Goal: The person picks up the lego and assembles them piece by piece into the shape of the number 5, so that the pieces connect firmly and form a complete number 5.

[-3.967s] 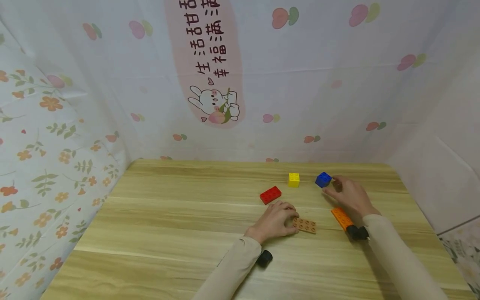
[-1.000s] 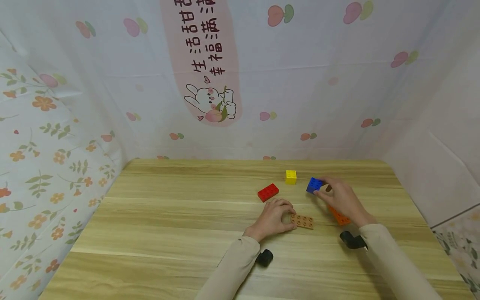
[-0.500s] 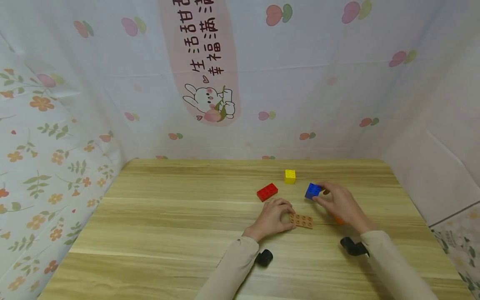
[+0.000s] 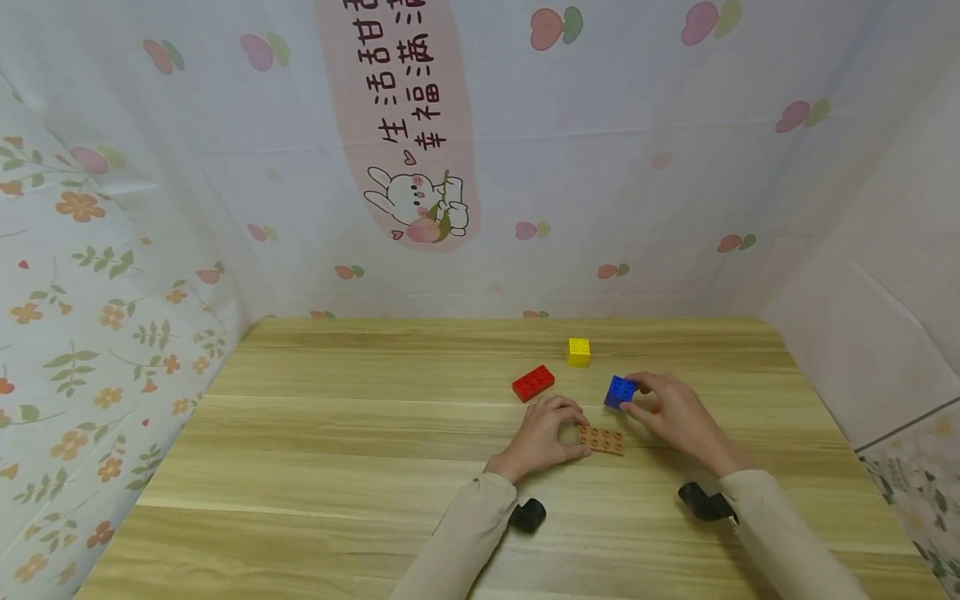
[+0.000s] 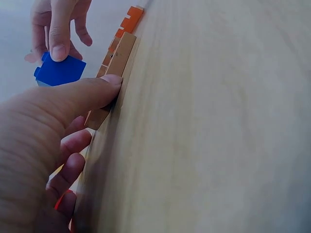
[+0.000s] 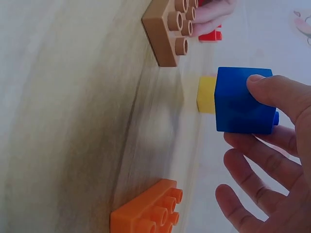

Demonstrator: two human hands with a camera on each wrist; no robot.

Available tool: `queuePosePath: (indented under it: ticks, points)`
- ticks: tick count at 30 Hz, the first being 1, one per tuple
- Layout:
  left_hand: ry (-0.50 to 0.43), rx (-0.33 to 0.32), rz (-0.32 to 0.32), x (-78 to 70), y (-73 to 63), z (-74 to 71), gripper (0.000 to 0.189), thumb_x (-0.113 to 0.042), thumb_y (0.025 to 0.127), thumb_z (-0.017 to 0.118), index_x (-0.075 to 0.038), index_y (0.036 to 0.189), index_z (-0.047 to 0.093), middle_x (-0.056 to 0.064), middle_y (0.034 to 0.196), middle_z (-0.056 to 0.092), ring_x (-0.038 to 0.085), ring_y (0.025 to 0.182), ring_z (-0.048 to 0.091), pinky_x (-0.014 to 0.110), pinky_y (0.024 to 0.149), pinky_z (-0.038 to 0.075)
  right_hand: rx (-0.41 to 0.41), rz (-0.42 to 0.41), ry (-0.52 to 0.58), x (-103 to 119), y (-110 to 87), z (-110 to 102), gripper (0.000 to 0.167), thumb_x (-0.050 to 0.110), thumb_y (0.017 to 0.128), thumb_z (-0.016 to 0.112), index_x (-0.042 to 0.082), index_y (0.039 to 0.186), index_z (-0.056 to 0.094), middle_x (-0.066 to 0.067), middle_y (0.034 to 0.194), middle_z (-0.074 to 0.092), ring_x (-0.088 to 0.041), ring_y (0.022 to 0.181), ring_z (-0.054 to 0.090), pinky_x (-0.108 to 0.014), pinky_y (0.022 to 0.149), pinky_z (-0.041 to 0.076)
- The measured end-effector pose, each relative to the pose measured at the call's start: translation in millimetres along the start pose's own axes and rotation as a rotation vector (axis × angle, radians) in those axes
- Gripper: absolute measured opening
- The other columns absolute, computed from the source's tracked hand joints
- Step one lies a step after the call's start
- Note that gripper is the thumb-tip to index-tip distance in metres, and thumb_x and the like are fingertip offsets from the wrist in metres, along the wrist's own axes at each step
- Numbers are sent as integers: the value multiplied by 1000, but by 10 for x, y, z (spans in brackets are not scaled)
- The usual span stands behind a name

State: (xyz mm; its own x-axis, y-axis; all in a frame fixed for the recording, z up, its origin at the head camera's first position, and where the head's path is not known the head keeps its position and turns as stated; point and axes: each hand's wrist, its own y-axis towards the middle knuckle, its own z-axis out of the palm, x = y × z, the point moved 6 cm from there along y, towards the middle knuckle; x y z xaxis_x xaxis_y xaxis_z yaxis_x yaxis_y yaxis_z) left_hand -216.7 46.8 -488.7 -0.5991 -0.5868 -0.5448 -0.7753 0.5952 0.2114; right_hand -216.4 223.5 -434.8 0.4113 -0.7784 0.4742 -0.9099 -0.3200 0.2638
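- Nearest, two tan sleeves (image 4: 461,537) reach in over the wooden counter (image 4: 337,467), a black knob (image 4: 531,515) beside the left one, on the near side of the brown brick.
- The left hand (image 4: 542,437) has its thumb and fingers curved partly closed, pinching the left end of the brown brick.
- The brown brick (image 4: 603,440) lies flat, bumps up. It looks light, stiff and hard to break; its long sides make the best hold, leaving the bumps free.
- The right hand (image 4: 678,421), to the right of the brown brick, pinches a blue block between thumb and fingers on opposite faces; its other fingers are loosely spread.
- The blue block (image 4: 619,392) is off the counter, above and just beyond the brown brick, not touching it, bumps up. Likely light, rigid plastic, its smooth faces a little slippery; flat opposite sides suit a pinch.
- An orange brick (image 6: 141,206) lies right of the brown brick, mostly hidden in the head view.
- Beyond the brown brick and to its left, a red brick (image 4: 533,383).
- Farther beyond, a yellow block (image 4: 578,352), then the patterned cloth (image 4: 300,125).
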Motion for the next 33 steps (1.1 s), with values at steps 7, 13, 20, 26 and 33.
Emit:
queuePosePath:
  ticks: [7, 13, 20, 26, 33]
  points:
    - [-6, -3, 4, -5, -9, -11, 29, -36, 78, 75, -21, 102, 68, -7, 116, 55, 12, 112, 44, 33, 95, 32, 13, 4, 44, 19, -41, 28, 41, 18, 83, 71, -1, 117, 58, -16, 103, 64, -30, 89, 62, -43, 68, 52]
    - [-9, -5, 2, 0, -10, -16, 29, -36, 78, 75, -21, 102, 68, -7, 116, 55, 12, 112, 45, 32, 95, 32, -9, -17, 66, 37, -75, 37, 40, 15, 83, 72, -2, 116, 58, -17, 104, 64, -31, 91, 62, -49, 74, 50]
    - [-17, -9, 2, -4, -15, -14, 29, -36, 78, 75, -21, 102, 68, -8, 116, 55, 11, 112, 44, 32, 95, 32, -6, -43, 62, 73, -123, 45, 38, 14, 82, 72, -1, 115, 59, -17, 105, 64, -30, 90, 62, -47, 70, 51]
    - [-11, -15, 5, -7, -19, -18, 29, -36, 77, 75, -20, 102, 69, -7, 115, 55, 11, 111, 45, 31, 95, 32, -8, -57, 52, 114, -158, 51, 39, 12, 81, 73, -3, 114, 59, -18, 104, 64, -32, 90, 62, -46, 69, 51]
    - [-6, -19, 11, -13, -23, -24, 30, -35, 77, 76, -20, 102, 69, -7, 116, 55, 11, 112, 45, 30, 94, 33, 4, -66, 47, 157, -198, 69, 39, 9, 80, 73, -5, 114, 58, -19, 105, 62, -34, 92, 62, -47, 73, 50]
